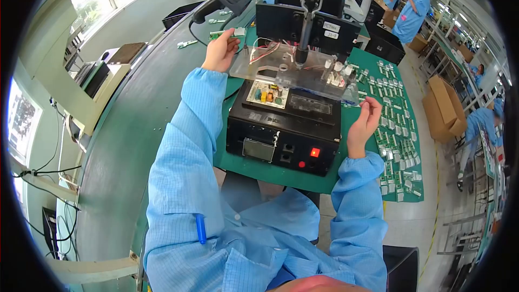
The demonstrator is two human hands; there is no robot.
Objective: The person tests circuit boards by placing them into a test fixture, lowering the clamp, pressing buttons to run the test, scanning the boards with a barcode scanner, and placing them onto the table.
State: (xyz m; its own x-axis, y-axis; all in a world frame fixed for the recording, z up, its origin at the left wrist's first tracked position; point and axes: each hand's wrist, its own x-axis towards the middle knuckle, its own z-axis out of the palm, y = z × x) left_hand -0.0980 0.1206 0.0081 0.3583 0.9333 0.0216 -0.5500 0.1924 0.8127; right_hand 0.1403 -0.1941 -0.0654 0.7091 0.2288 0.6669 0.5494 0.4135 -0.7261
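Observation:
At the left of the clear plate, my left hand (219, 53) pinches a small green circuit board (238, 33) with silvery parts. My right hand (365, 124) is closed, thumb and fingers together, beside the plate's right end; what is between the fingertips, if anything, I cannot make out. Between the hands stands a black test fixture (284, 151) with a lit red switch (315, 152). A circuit board (267, 94) with yellow parts lies on its top. Above it, the clear plate (254, 65) carries wires and hangs under a metal toggle clamp (306, 21).
Many small circuit boards (397, 130) lie in rows on the green mat at the right. A barcode scanner (230, 0) stands at the back left. Behind the fixture is a black monitor (278, 21). A cardboard box (444, 109) stands on the floor; people in blue work beyond.

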